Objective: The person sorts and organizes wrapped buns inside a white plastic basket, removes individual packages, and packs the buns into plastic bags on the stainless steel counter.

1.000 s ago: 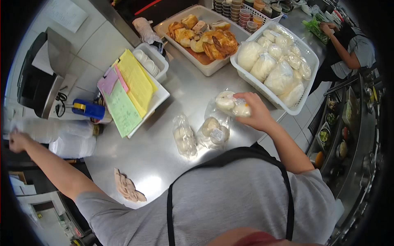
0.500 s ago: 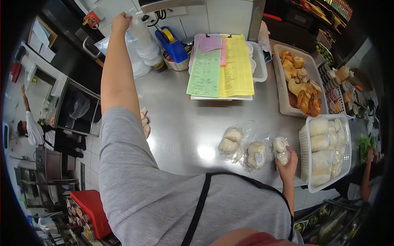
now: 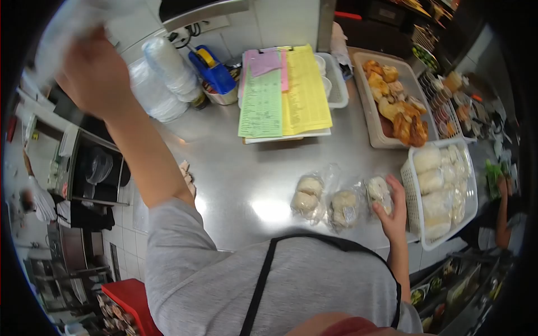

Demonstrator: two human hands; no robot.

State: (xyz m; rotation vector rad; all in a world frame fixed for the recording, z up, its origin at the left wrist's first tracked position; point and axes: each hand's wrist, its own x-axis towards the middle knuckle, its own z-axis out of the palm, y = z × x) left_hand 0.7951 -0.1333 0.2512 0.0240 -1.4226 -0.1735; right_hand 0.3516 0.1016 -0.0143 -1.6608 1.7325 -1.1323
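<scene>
My left hand is raised at the upper left, blurred by motion, closed on a clear plastic item too smeared to make out fully. On the steel table, my right hand curves around the right side of a bag of white dough balls. To its left lie a labelled bag of dough balls and another clear bag with dough balls. A stack of clear plastic containers stands against the wall, below and right of my left hand.
A white basket of bagged dough stands at the right, below a tray of roasted chicken. A clipboard with coloured sheets lies at the back. A crumpled cloth is beside my left arm. Other people stand at both sides.
My left hand has come away from the container stack, up and toward the camera, with clear plastic in it. My right hand remains at the rightmost bag. The view has shifted slightly.
</scene>
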